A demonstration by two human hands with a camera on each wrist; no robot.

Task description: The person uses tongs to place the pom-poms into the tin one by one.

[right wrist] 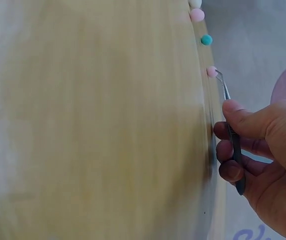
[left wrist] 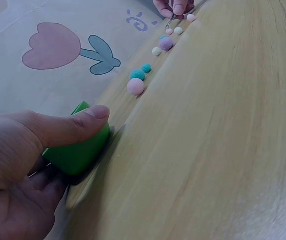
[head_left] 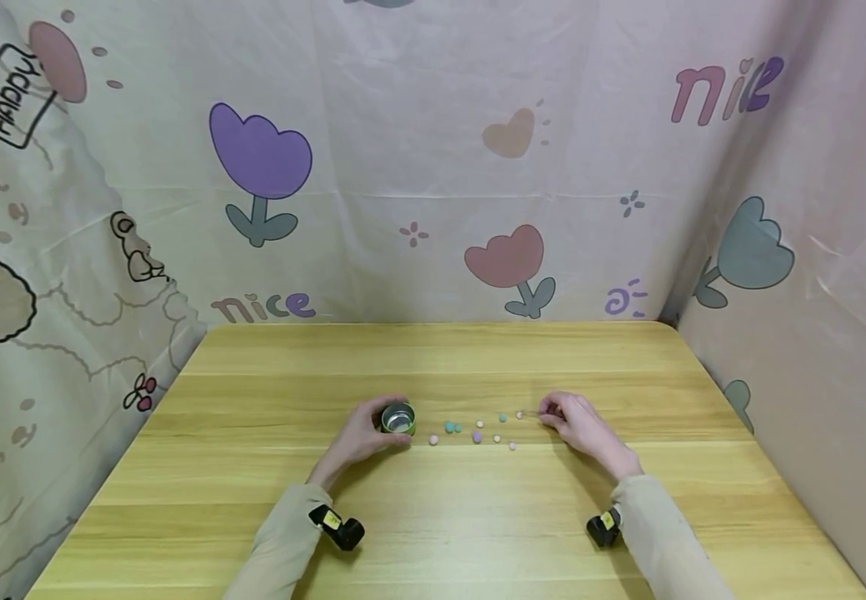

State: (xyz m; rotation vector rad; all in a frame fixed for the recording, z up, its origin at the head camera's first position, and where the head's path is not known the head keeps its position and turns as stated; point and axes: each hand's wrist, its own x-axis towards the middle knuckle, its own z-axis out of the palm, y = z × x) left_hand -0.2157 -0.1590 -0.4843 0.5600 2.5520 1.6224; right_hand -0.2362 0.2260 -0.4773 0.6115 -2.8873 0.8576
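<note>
My left hand (head_left: 357,433) grips a small round green tin (left wrist: 78,159) standing on the table, thumb along one side and fingers around the other. Its open top faces up, with a bare silvery inside in the head view. My right hand (head_left: 581,423) holds slim metal tweezers (right wrist: 235,147) between thumb and fingers. Their bent tips are right at a small pink pom-pom (right wrist: 211,71), the rightmost of the back ones. Between the hands lie more pom-poms: a large pink one (head_left: 433,440) close to the tin, a teal one (head_left: 449,427), a purple one (head_left: 477,437) and several smaller ones.
The wooden table (head_left: 433,517) reaches back to a hanging cloth (head_left: 402,167) printed with flowers and words. More cloth hangs at both sides. Black wrist cameras (head_left: 338,527) sit on both sleeves, low over the table.
</note>
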